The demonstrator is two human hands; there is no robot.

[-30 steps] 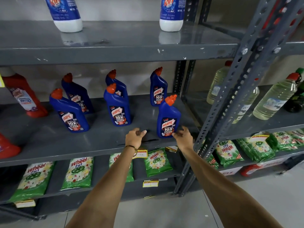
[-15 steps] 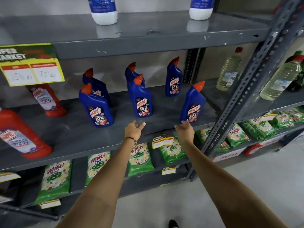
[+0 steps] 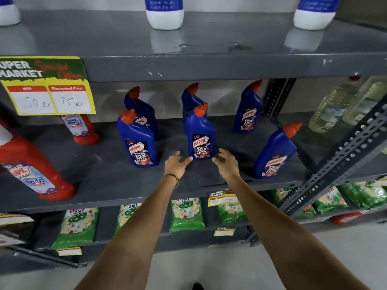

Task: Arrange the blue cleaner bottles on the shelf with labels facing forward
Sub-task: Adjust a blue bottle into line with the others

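Several blue cleaner bottles with orange caps stand on the grey middle shelf [image 3: 104,178]. The front row holds a left bottle [image 3: 139,143], a middle bottle [image 3: 201,136] and a right bottle [image 3: 274,153], all with labels towards me. Behind them stand a back left bottle [image 3: 144,109], a partly hidden back middle bottle [image 3: 189,101] and a back right bottle [image 3: 248,109]. My left hand [image 3: 176,164] and my right hand [image 3: 227,162] hover open on either side of the front middle bottle's base, just short of touching it.
Red cleaner bottles [image 3: 35,170] stand at the left of the same shelf under a yellow price sign [image 3: 48,86]. White-based bottles [image 3: 164,13] sit on the upper shelf. Green detergent packs [image 3: 186,214] fill the lower shelf. A slanted metal upright [image 3: 343,160] and clear bottles [image 3: 333,107] are at the right.
Both hands have left the front right bottle and shifted left and forward to flank the front middle bottle. The view has swung left and closer to the shelf.
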